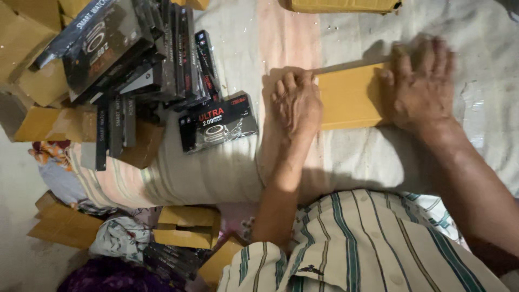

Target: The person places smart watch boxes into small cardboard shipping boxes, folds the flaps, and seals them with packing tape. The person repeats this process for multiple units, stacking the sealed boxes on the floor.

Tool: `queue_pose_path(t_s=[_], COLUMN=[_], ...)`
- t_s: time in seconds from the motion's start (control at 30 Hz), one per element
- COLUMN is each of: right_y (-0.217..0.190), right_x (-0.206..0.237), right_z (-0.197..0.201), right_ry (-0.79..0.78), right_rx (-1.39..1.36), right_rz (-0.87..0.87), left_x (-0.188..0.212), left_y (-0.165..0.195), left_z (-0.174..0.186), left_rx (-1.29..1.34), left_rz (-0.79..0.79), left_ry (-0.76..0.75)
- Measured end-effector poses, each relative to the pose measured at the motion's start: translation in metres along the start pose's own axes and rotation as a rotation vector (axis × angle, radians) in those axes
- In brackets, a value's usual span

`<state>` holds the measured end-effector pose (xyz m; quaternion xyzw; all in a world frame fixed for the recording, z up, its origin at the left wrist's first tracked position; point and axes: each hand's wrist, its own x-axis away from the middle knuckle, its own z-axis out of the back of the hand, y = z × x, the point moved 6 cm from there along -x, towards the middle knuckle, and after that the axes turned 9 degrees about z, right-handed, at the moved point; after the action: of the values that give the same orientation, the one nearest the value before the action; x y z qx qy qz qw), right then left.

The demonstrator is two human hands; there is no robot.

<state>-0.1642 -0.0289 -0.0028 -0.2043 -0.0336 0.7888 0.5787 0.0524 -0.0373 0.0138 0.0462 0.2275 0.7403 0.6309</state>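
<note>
A flat yellow-brown cardboard box [350,97] lies on a pale striped cloth [227,167] in front of me. My left hand [294,103] presses on its left end with fingers curled at the edge. At the right end my right hand [421,86] lies on the box, fingers spread and reaching up to a raised cardboard flap [346,66]. A black glossy product box [219,121] with red and white print lies just left of my left hand.
A leaning pile of black product boxes [135,54] fills the upper left, over brown cartons [32,65]. More cartons [186,227] and dark boxes [170,259] lie low at the left. Another yellow box [340,5] sits at the top edge. My striped shirt [357,249] fills the bottom.
</note>
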Motion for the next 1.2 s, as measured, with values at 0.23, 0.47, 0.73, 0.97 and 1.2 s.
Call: queue_pose_path(t_s=[0.23, 0.47, 0.73, 0.97, 1.2], right_y=[-0.048, -0.040, -0.050, -0.019, -0.079], right_x=[-0.022, -0.034, -0.048, -0.023, 0.003], right_z=[-0.036, -0.009, -0.023, 0.006, 0.020], right_ry=[-0.013, -0.048, 0.088, -0.086, -0.199], right_rx=[0.079, 0.203, 0.060, 0.185, 0.530], right_rz=[0.236, 0.262, 0.344, 0.243, 0.602], left_x=[0.003, -0.019, -0.018, -0.001, 0.030], left_y=[0.038, 0.010, 0.031, 0.002, 0.019], left_z=[-0.015, -0.020, -0.035, 0.013, 0.027], left_rx=[-0.094, -0.025, -0.015, 0.047, -0.156], left_rz=[-0.176, -0.180, -0.301, -0.278, -0.472], left_ry=[-0.070, -0.090, -0.193, -0.200, -0.255])
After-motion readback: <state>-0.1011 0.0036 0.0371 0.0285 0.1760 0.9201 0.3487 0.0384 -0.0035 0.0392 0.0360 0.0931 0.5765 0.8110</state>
